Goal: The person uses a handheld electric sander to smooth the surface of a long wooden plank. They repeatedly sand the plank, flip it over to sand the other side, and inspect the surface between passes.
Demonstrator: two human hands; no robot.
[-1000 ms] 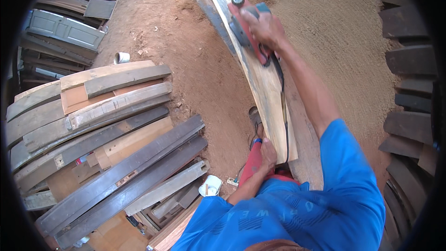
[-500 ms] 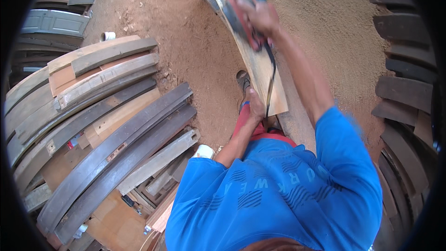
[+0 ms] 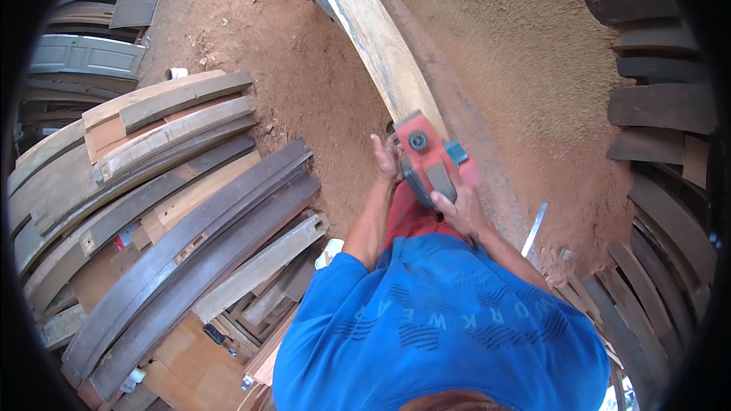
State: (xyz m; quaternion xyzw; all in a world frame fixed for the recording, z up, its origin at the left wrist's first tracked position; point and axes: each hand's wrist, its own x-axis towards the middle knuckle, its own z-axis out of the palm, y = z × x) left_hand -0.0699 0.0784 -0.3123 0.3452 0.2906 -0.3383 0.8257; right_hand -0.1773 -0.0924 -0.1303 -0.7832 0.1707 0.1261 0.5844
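A red and dark electric planer (image 3: 428,158) is at the near end of a long pale board (image 3: 377,42) in front of me. My right hand (image 3: 461,207) is closed round its near part. Just left of the planer, my left hand (image 3: 387,158) is open, thumb apart from the fingers; some fingertips are hidden behind the tool. The board runs away from me, with bare pale wood on top and a darker left edge. Whether the planer touches the board is not clear.
Stacked old boards and beams (image 3: 183,243) fill the left side, with a grey panelled door (image 3: 87,55) farther back. More dark timbers (image 3: 662,106) line the right. Sawdust (image 3: 502,30) covers the ground beyond the board. A white container (image 3: 328,252) stands by my left elbow.
My right hand has drawn the planer back along the board toward me, tilting it. My left hand has risen from beside the board's near end to beside the planer.
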